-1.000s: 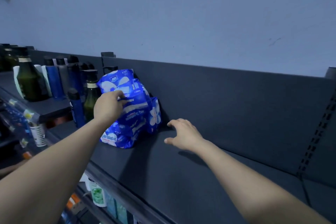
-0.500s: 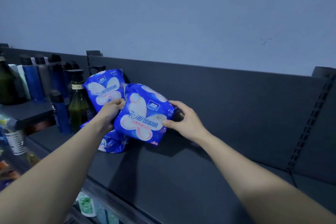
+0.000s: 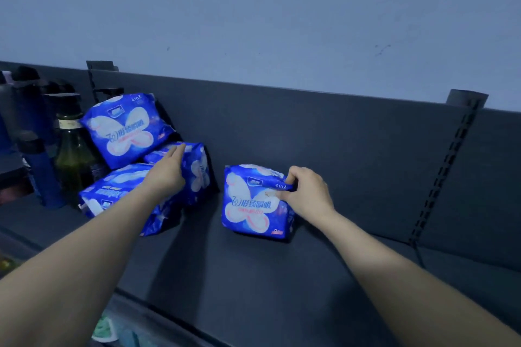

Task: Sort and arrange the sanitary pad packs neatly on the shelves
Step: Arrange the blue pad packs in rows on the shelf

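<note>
On the shelf your right hand pinched the upright pack by its top; the pile lay leftward under your flat left hand.

One pack stands right of three packs.

The dark grey flat metal shelf carries one blue-and-white plastic sanitary pad pack standing alone mid-shelf, apart from a cluster of like packs at left, just beside a dark green glass bottle and blue bottles
</note>
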Demonstrator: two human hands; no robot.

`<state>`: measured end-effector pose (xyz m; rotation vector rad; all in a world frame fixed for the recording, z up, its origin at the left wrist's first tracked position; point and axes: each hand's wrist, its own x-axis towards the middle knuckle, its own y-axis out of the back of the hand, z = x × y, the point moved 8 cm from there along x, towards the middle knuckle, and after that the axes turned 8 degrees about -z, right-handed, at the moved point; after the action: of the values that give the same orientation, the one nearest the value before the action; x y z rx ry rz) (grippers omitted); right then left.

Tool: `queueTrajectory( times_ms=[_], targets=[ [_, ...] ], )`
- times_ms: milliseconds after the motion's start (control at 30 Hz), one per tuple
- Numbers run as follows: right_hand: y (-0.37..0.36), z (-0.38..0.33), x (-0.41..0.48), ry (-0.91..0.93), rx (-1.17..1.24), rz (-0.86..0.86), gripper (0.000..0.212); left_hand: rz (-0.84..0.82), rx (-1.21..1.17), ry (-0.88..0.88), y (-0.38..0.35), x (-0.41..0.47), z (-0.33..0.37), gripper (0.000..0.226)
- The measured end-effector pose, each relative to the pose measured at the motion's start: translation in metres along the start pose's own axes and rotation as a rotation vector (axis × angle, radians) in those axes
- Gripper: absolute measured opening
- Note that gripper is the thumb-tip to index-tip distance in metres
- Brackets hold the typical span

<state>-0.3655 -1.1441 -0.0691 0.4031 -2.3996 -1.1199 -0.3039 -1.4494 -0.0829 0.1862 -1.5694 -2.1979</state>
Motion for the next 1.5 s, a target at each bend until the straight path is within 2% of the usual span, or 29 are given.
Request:
queueTrajectory(
  times_ms=[67,100,167,233,267,433,700,867,933,1100,1233,1500],
  targets=[
    [-0.004,0.005,0.0,-0.008,-0.014,-0.03,0.041,-0.017,0.126,-0.013,-0.004,0.005,0.0,0.083],
    [-0.006,0.007,-0.002,-0.009,-0.015,-0.041,0.041,0.003,0.203,-0.017,-0.001,0.006,0.002,0.077],
    [-0.01,0.01,-0.005,-0.012,-0.013,-0.051,0.041,0.075,0.302,-0.052,0.01,0.005,0.009,0.05],
    [-0.011,0.015,-0.009,-0.045,0.026,-0.035,0.041,0.183,0.266,-0.102,0.023,0.002,0.017,0.014],
    [-0.009,0.019,-0.011,-0.07,0.047,-0.014,0.042,0.214,0.201,-0.13,0.026,0.001,0.021,0.012],
    [0.014,0.039,-0.02,-0.208,0.084,0.134,0.043,0.247,-0.3,-0.181,0.03,0.004,0.045,0.029],
    [0.061,0.063,-0.051,-0.295,-0.005,0.331,0.03,0.098,-0.371,-0.234,0.026,0.009,0.075,0.028],
    [0.079,0.077,-0.074,-0.367,0.011,0.449,0.03,-0.102,-0.789,-0.252,0.001,0.009,0.079,0.035],
    [0.085,0.081,-0.081,-0.386,0.012,0.482,0.03,-0.149,-0.886,-0.226,-0.01,0.009,0.077,0.035],
    [0.093,0.091,-0.101,-0.449,-0.037,0.528,0.024,-0.249,-0.936,-0.265,-0.02,0.001,0.099,0.037],
    [0.106,0.103,-0.128,-0.495,-0.031,0.583,0.027,-0.304,-0.972,-0.325,-0.024,-0.005,0.13,0.038],
    [0.17,0.126,-0.203,-0.581,-0.043,0.729,0.023,-0.354,-1.061,-0.367,-0.045,-0.036,0.214,0.038]
  ],
)
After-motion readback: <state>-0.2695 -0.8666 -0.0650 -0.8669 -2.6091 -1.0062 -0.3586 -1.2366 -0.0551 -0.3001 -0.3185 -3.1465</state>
